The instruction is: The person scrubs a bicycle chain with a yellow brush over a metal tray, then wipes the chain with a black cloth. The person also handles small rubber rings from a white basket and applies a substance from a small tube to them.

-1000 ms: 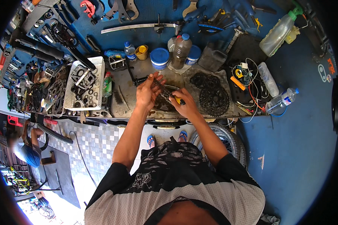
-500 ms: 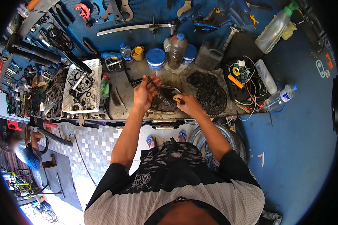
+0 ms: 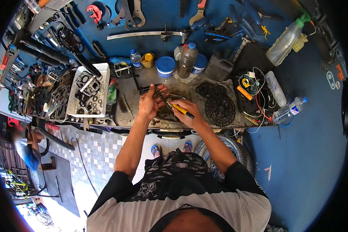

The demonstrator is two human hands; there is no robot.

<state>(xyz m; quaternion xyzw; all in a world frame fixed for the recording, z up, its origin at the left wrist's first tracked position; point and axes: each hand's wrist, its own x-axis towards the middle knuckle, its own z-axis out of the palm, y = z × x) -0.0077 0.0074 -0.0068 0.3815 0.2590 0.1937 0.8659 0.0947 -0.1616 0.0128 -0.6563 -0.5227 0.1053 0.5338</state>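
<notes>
A dark bicycle chain (image 3: 158, 93) lies across the fingers of my left hand (image 3: 146, 105), which is closed on it above the bench. My right hand (image 3: 185, 111) grips a yellow-handled tool (image 3: 180, 110) with a black end. The tool's working tip meets the chain by my left fingers; its kind is hidden by my hand. Beneath both hands sits a shallow pan (image 3: 176, 120) of dark, dirty liquid, partly covered by them. Greasy sprockets (image 3: 219, 110) rest on a stained cloth (image 3: 194, 86) just right of the pan.
Left on the bench stands a white basket (image 3: 106, 91) of small metal parts. Behind the pan are a blue-lidded tub (image 3: 166, 66), a dark bottle (image 3: 186, 62) and a grey jug (image 3: 219, 66). Cables (image 3: 258, 91) and a clear bottle (image 3: 289, 109) lie right. A person (image 3: 27, 149) sits far left.
My right hand has turned the tool so its yellow handle points toward me, and brought it left against the chain. The view has shifted slightly.
</notes>
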